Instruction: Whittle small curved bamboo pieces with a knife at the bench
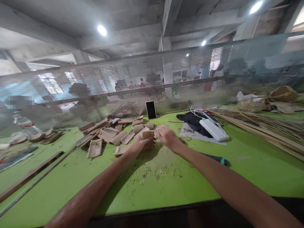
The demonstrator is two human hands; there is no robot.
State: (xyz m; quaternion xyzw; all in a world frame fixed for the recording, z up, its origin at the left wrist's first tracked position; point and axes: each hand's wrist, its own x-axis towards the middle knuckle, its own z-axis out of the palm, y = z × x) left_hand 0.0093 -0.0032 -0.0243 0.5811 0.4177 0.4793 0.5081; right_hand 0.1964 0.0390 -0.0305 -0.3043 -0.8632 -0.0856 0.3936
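My left hand (140,142) is closed around a short, curved piece of split bamboo (148,135), held up over the green table (142,196). Close against its right side is my right hand (167,135), fingers curled together; what they grip is too blurred to make out. A pile of similar bamboo pieces (111,134) lies just left of and behind my hands. Small shavings (161,172) are scattered on the tabletop below them. By my right forearm rests a dark-handled tool with a teal band (223,161), partly hidden by the arm.
A phone-like device (151,110) leans upright near a perforated metal screen (133,79). To the right lie a black cloth (192,122), a white power bank (213,129) and long bamboo strips (263,129). At left are a wooden bar (30,174) and a plastic bottle (26,125). People sit beyond the screen.
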